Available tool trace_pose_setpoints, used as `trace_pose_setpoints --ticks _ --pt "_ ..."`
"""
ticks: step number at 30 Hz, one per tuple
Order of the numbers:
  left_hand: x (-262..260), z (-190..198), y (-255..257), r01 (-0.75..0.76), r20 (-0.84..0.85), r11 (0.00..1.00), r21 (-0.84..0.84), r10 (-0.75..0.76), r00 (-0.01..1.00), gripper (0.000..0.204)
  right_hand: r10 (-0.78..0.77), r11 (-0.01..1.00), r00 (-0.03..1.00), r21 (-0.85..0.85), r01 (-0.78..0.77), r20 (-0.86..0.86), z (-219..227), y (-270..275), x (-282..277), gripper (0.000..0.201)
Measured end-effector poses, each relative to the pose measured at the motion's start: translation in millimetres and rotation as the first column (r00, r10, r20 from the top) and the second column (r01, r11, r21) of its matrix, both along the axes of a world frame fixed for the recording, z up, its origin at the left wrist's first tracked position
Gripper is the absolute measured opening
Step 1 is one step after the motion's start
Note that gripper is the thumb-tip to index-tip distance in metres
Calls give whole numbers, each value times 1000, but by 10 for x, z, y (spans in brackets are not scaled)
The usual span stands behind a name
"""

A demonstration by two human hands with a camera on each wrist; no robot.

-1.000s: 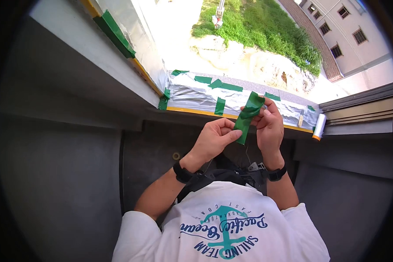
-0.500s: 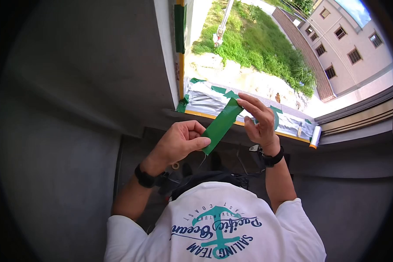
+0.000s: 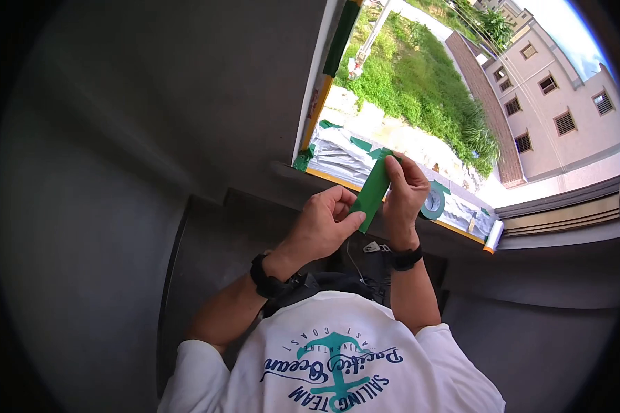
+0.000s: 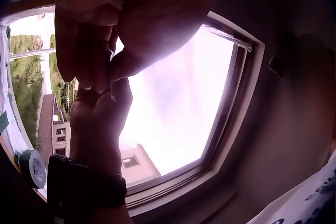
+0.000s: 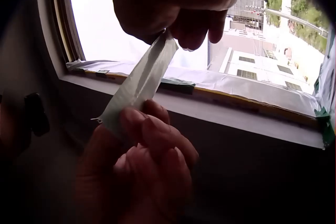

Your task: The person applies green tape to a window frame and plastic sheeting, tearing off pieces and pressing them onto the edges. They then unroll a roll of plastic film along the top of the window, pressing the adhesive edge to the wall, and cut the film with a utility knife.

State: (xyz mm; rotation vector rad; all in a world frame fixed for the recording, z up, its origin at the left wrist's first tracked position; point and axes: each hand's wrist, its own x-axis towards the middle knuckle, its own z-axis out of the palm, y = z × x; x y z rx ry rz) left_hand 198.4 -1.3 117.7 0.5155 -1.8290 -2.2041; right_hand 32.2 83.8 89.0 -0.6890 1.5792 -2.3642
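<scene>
A short strip of green tape [image 3: 372, 194] runs on a slant between my two hands in the head view. My left hand [image 3: 322, 224] pinches its lower end between thumb and fingers. At the upper end, my right hand [image 3: 406, 196] grips the strip with the thumb on its near face. The right wrist view shows the pale underside of the tape [image 5: 137, 85], slightly creased along its length. In the left wrist view both hands are dark against the bright window, and the strip is mostly hidden. Beside my right hand, a roll of green tape [image 3: 439, 195] is at the sill.
Silvery sheeting [image 3: 341, 160], fixed with green tape pieces and an orange-yellow edge strip, covers the window sill. A white roll [image 3: 494, 235] hangs at its right end. Grey walls [image 3: 103, 241] enclose both sides. Grass [image 3: 420, 89] and buildings lie outside.
The strip, bent over at my right hand a second ago, is now straighter between both hands. My right fingers, spread half a second ago, have closed on its upper end. The head view has turned.
</scene>
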Motion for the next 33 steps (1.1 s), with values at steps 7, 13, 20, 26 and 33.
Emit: trace_pose_setpoints --ticks 7,13,20,26,33 --pt "47 -54 -136 -26 -85 894 448 71 994 18 77 945 485 218 242 -871 96 -73 -351 37" --pt "120 129 -196 -100 80 917 385 75 994 17 158 904 272 250 347 -949 -130 97 -726 46" --pt "-51 740 -201 67 322 996 56 -82 943 12 669 562 528 109 -820 524 -445 367 -734 89" --pt "-289 1056 86 65 270 995 77 -83 959 12 678 33 -324 -468 -883 660 -501 405 -477 110" --pt "-237 810 461 -83 374 995 48 59 925 12 788 110 -354 -681 -724 504 -491 429 -709 67"
